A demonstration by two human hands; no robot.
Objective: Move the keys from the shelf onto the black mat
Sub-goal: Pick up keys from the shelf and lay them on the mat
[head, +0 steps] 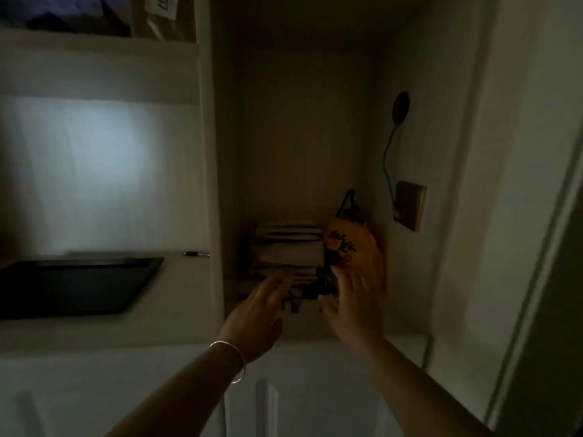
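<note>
Dark keys (310, 290) lie on the dim shelf (407, 339) between left hand (257, 313) and right hand (350, 307), both spread, neither gripping; fumbled grab risks dropping them short of black mat (75, 285).

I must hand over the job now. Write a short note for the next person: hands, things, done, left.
Left hand: open, fingers spread, reaching into the shelf niche, holding nothing visible.
Right hand: open, beside the keys, grip not yet seen.
Keys: dark cluster on the shelf between both hands, in front of stacked papers; dim and blurred.
Black mat: on the counter to the left, nothing visible on it.
Done: only the reach.
Left: grasp keys, carry left, put them on the mat.
</note>
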